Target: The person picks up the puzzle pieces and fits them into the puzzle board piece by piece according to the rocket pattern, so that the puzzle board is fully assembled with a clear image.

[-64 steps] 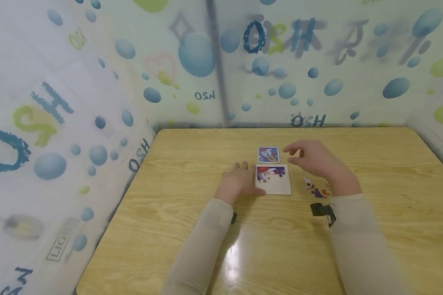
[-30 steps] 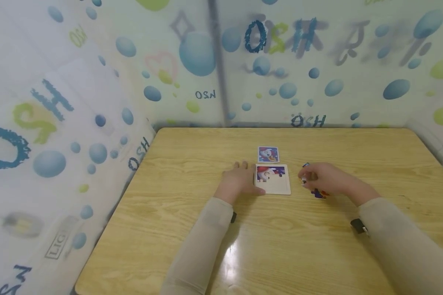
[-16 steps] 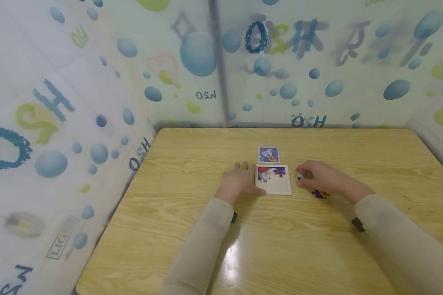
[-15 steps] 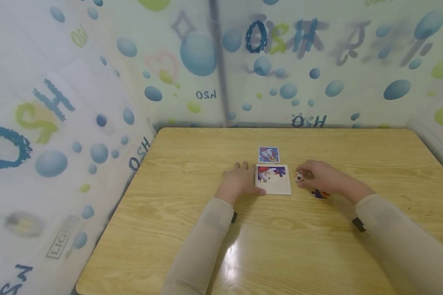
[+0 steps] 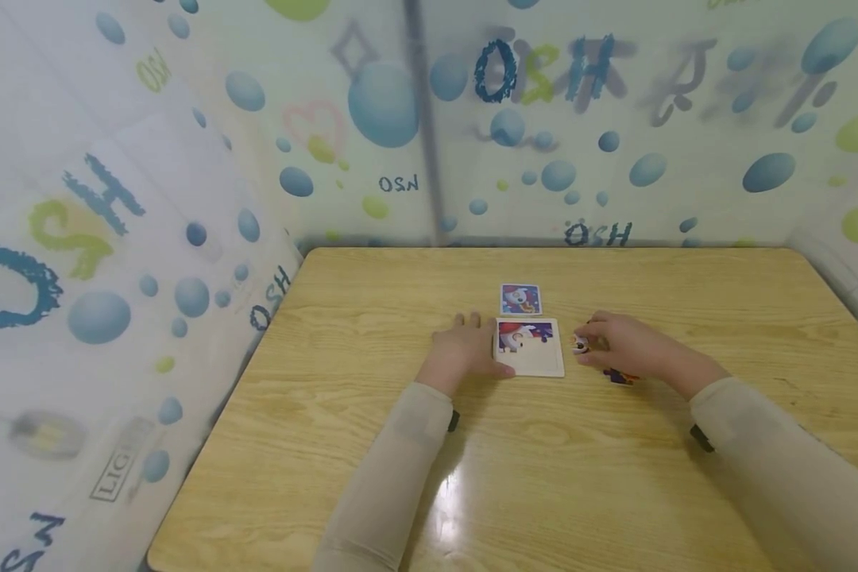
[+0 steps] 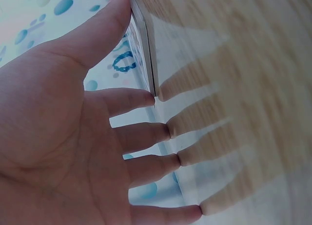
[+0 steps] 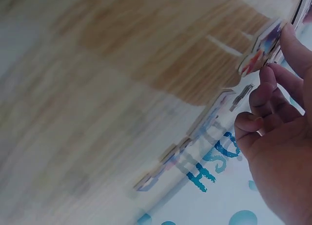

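Observation:
In the head view, a white puzzle board (image 5: 539,365) holds a partly filled picture along its top and left. My left hand (image 5: 465,351) rests at the board's left side, fingers spread and thumb on its lower left corner. The left wrist view has the fingertips (image 6: 165,131) on the table and the index finger at the board's edge. My right hand (image 5: 625,343) pinches a puzzle piece (image 5: 581,345) just right of the board. In the right wrist view that colourful piece (image 7: 265,45) is tilted between thumb and finger, close over the table.
Loose puzzle pieces (image 5: 620,377) lie on the wooden table (image 5: 529,469) partly under my right hand. A small picture card (image 5: 520,299) of a white cartoon animal sits directly beyond the board. A patterned wall (image 5: 472,159) rises behind the table.
My right hand has come from beside the picture card down to the loose pieces, gripped one and shifted it left towards the board, then turned it slightly. The left hand has stayed put.

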Available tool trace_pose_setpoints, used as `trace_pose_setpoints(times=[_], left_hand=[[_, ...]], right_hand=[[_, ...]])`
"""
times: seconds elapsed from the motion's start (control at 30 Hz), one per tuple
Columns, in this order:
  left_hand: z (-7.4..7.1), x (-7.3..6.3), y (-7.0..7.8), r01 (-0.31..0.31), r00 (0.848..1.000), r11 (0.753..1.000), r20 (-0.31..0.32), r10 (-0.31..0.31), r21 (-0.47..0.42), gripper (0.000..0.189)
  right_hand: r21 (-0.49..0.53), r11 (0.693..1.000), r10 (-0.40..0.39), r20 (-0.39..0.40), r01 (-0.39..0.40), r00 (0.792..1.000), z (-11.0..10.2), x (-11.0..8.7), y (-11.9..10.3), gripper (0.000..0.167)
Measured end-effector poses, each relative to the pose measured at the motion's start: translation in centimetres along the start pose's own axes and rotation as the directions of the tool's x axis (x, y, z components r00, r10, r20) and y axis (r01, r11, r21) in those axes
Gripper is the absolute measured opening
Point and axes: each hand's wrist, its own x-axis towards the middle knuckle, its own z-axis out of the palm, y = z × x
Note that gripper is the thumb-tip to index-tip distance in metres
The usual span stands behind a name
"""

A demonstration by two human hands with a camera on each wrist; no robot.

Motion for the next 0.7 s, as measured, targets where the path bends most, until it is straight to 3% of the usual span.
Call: trace_pose_setpoints(times=[0.17,0.5,0.7], left_hand=[[0.1,0.0,0.0,-0.003,1.0,1.0,-0.005,0.003,0.009,0.107],[-0.1,-0.3,0.2,0.008,1.0,1.0,-0.004,-0.008,0.013,0.107],[-0.3,-0.5,0.2,0.005,1.0,1.0,-0.007,-0.005,0.011,0.106]], right_hand=[[0.002,1.0,0.017,0.003,-0.017,1.0,0.0,0.0,0.1,0.045],[0.06,0.991,0.116,0.078,-0.121,0.99,-0.5,0.6,0.4,0.057],[0.092,0.985,0.138,0.067,-0.144,0.988,-1.0,0.7,0.1,0.056]])
